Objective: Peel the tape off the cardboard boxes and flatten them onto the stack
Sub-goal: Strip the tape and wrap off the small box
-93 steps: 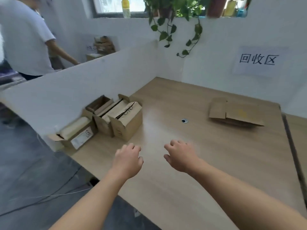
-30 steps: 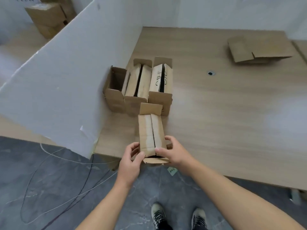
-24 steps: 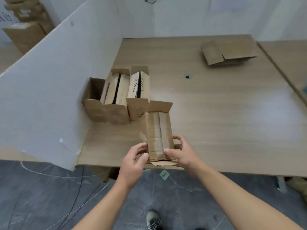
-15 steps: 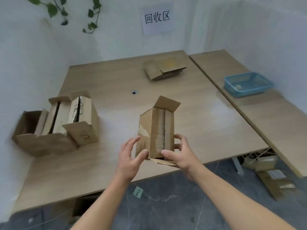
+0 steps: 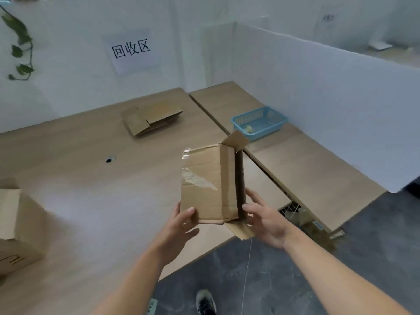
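Observation:
I hold a narrow cardboard box (image 5: 210,185) upright above the wooden table's (image 5: 91,189) front edge. Clear tape (image 5: 197,179) runs in a crinkled strip across its broad side, and its end flaps hang loose. My left hand (image 5: 181,226) grips the box's lower left corner, thumb on the front face. My right hand (image 5: 264,218) grips the lower right side, thumb on the front edge. A stack of flattened cardboard (image 5: 152,120) lies at the far side of the table.
More cardboard boxes (image 5: 16,226) stand at the table's left edge. A blue plastic basket (image 5: 259,122) sits on the adjoining table to the right. White partition walls enclose both tables, with a paper sign (image 5: 130,51) on the back wall. Grey floor lies below.
I picked the box from the row on the left and lifted it. My view swung right, and the box turned so that its taped broad side faces me.

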